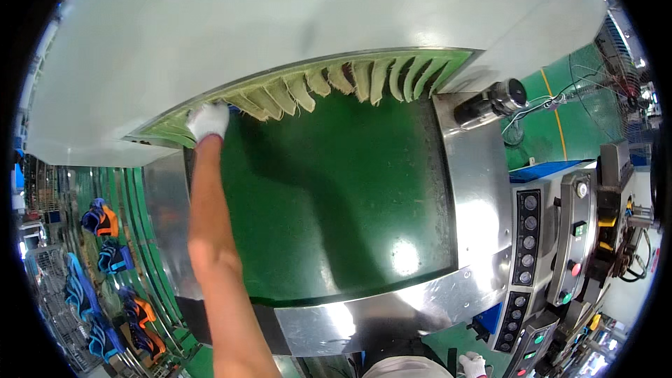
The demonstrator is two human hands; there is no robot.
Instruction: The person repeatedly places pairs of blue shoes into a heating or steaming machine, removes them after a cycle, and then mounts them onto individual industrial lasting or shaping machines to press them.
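Observation:
My left hand [208, 121], in a white glove, reaches to the left part of a frayed, pale green strip curtain [280, 95]. The curtain hangs across the wide slot of a white machine housing [280, 21]. The hand looks closed, with its fingers mostly hidden from me. A small bit of something blue [234, 109] shows right beside it, too little to name. Below the curtain, a green conveyor belt [350, 196] runs into the slot. My right hand [472, 364], also white-gloved, hangs low beside my body at the lower edge, small and partly cut off; its fingers are unclear.
Steel edging [483, 189] frames the belt. On the right stand a control panel [574, 238] with buttons, a dark metal cylinder [490, 103] and a fan [605, 77]. At left, blue and orange shoe uppers [101, 218] sit on a rail rack [133, 238].

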